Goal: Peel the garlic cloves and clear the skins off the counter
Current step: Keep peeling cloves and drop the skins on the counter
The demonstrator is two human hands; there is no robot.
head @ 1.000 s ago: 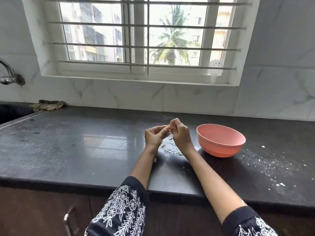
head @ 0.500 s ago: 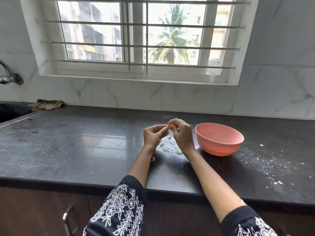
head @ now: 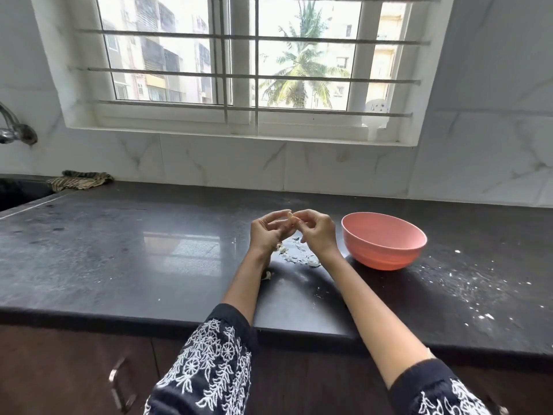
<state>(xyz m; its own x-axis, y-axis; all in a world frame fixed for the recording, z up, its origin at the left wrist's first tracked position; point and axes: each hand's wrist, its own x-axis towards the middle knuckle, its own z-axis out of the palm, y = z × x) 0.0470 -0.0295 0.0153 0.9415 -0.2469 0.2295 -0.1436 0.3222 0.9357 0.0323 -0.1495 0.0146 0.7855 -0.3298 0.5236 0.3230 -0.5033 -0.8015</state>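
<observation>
Pinching one garlic clove (head: 289, 216) between left hand (head: 267, 233) and right hand (head: 317, 232), skins (head: 299, 256) beneath, pink bowl (head: 384, 240) right

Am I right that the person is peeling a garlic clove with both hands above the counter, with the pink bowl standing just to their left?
Not quite: the head view shows the pink bowl to the right of the hands. The rest holds: the left hand and right hand pinch a garlic clove above the counter.

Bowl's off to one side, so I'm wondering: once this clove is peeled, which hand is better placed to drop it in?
Probably the right hand: it is right beside the pink bowl, while the left hand is farther away. Both pinch the clove.
</observation>
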